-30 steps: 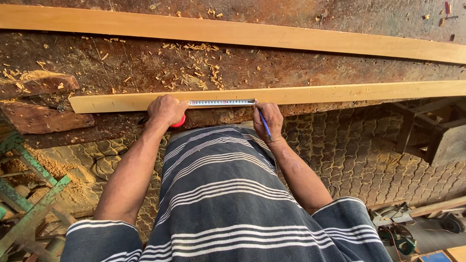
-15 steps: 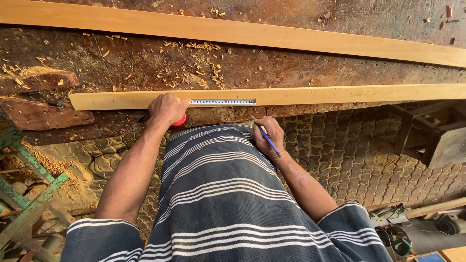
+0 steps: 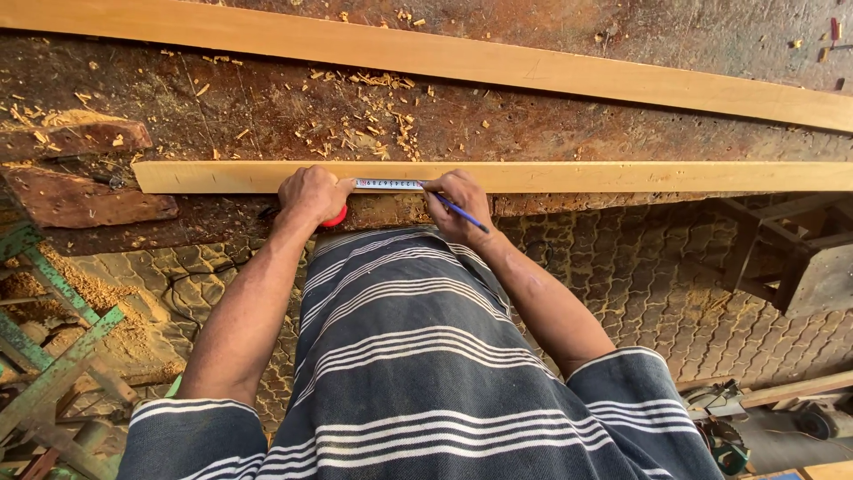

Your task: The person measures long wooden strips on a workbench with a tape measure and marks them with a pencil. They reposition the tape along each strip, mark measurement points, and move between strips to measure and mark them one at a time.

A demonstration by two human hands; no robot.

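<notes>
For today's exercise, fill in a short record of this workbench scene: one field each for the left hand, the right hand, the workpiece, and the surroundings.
Left hand: left hand presses a red tape measure against the near plank.
Right hand: right hand holds a blue pencil at the tape blade.
Workpiece: pale plank along the bench edge.
Surroundings: second plank, wood shavings, paved floor.

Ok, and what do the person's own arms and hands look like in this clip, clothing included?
Both forearms are bare. The left hand and right hand wear no gloves, and no rings or watch show. Short sleeves end above the elbows, part of a dark grey-blue garment with groups of thin white stripes; each sleeve hem has white bands.
</notes>
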